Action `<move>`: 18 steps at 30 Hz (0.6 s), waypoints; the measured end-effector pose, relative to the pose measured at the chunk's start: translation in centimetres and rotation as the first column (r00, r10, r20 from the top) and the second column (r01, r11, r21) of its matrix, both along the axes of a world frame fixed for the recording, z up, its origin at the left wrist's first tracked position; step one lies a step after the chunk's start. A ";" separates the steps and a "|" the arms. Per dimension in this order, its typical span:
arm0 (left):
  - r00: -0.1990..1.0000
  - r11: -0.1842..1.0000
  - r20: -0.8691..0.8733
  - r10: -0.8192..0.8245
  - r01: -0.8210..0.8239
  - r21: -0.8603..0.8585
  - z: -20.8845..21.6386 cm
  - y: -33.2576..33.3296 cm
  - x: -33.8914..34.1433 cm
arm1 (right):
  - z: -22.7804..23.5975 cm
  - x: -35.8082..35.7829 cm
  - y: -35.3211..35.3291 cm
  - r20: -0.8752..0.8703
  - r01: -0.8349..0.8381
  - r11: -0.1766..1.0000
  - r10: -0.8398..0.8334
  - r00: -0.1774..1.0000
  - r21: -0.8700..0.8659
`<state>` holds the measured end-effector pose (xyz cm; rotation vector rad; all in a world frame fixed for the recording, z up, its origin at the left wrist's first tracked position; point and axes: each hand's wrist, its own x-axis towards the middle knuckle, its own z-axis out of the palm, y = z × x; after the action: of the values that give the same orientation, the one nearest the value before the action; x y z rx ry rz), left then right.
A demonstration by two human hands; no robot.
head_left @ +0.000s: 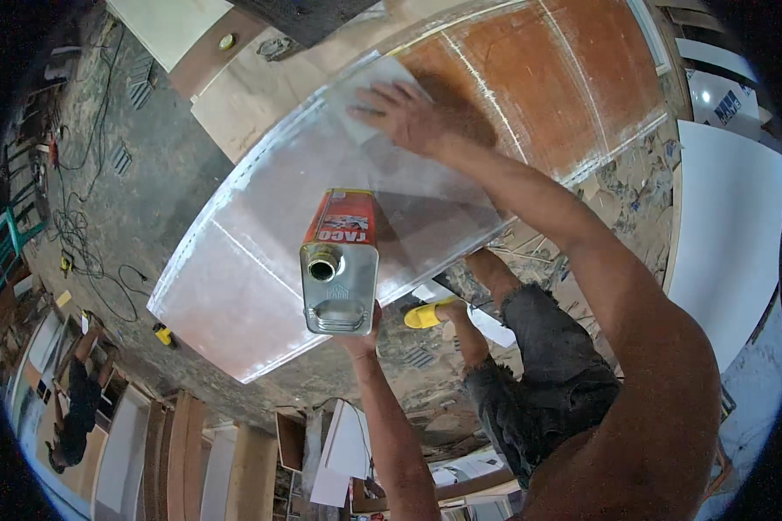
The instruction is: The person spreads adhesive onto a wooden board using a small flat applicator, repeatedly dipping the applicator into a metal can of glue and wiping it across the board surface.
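Note:
My left hand (pixel 365 334) grips a rectangular metal can (pixel 341 286) from below and behind, so most of its fingers are hidden. The can is red on one side, with a silver top, a round uncapped spout and a folded handle; it is tilted over the panel. My right hand (pixel 400 117) lies flat, fingers stretched out, on a pale thin flat piece (pixel 352 91) near the far edge. Under both is a large panel (pixel 261 252), coated with a whitish film on its left part and reddish brown on the right (pixel 530 69).
A pale board (pixel 235 122) lies beyond the panel. Cables (pixel 78 230) and a yellow-black power tool (pixel 163 334) are on the floor at left. White sheets (pixel 725 234) lie at right. Another person (pixel 78 408) is at far left. My foot wears a yellow sandal (pixel 423 314).

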<state>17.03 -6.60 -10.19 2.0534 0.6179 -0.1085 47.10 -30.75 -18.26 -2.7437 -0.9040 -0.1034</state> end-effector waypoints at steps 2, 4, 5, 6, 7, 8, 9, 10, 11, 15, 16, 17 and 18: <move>0.993 0.990 0.014 -0.119 0.118 0.074 -0.1 0.5 0.3 | -0.5 2.9 -1.2 0.041 0.067 0.998 -0.068 0.997 0.007; 0.973 0.958 0.001 -0.231 0.228 0.176 -0.3 1.0 -0.2 | -1.9 3.2 -2.5 0.009 0.024 0.997 -0.023 1.000 -0.072; 0.967 0.945 0.011 -0.255 0.247 0.216 -0.3 0.8 -0.1 | -3.0 2.6 -3.0 -0.017 0.013 0.995 -0.015 1.000 -0.102; 0.962 0.929 0.019 -0.273 0.258 0.267 -0.3 1.0 0.0 | -3.3 2.3 -2.8 -0.042 -0.005 0.993 0.000 0.999 -0.120; 0.974 0.953 0.027 -0.224 0.214 0.214 -0.3 1.2 0.1 | -3.3 0.8 -2.8 -0.103 -0.026 0.996 0.017 0.995 -0.086; 0.984 0.973 0.030 -0.175 0.168 0.156 -0.1 0.8 0.1 | -3.6 0.2 -3.3 -0.103 -0.023 0.997 0.016 0.995 -0.070; 0.992 0.988 0.031 -0.125 0.121 0.096 0.1 0.5 0.1 | -4.0 -0.3 -3.6 -0.103 -0.020 0.998 0.015 0.995 -0.055; 0.997 0.997 0.027 -0.075 0.074 0.034 0.2 0.2 0.1 | -4.4 -0.5 -3.7 -0.104 -0.017 0.999 0.013 0.994 -0.041; 0.994 0.997 0.065 -0.082 0.082 0.006 -0.1 0.2 -0.1 | -5.1 0.5 -3.9 -0.025 0.000 0.999 -0.001 1.000 -0.045; 0.978 0.975 -0.099 -0.186 0.196 0.102 -1.4 1.9 -1.9 | -5.2 3.5 -2.0 0.002 -0.022 0.984 0.023 1.000 -0.179; 0.982 0.984 -0.109 -0.154 0.162 0.069 -1.5 2.0 -2.2 | -5.0 3.0 -2.1 -0.048 -0.019 0.991 0.013 0.999 -0.133; 0.986 0.991 -0.117 -0.121 0.126 0.036 -1.7 1.9 -2.1 | -4.7 2.3 -2.3 -0.093 -0.016 0.996 0.008 0.996 -0.089; 0.987 0.992 -0.103 -0.124 0.127 0.018 -1.5 1.5 -1.6 | -4.5 1.5 -2.9 -0.135 -0.007 0.999 0.000 0.991 -0.049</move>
<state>15.38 -5.11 -11.69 2.1204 0.5539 -0.2821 48.62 -33.61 -22.80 -2.7551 -0.8860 0.1061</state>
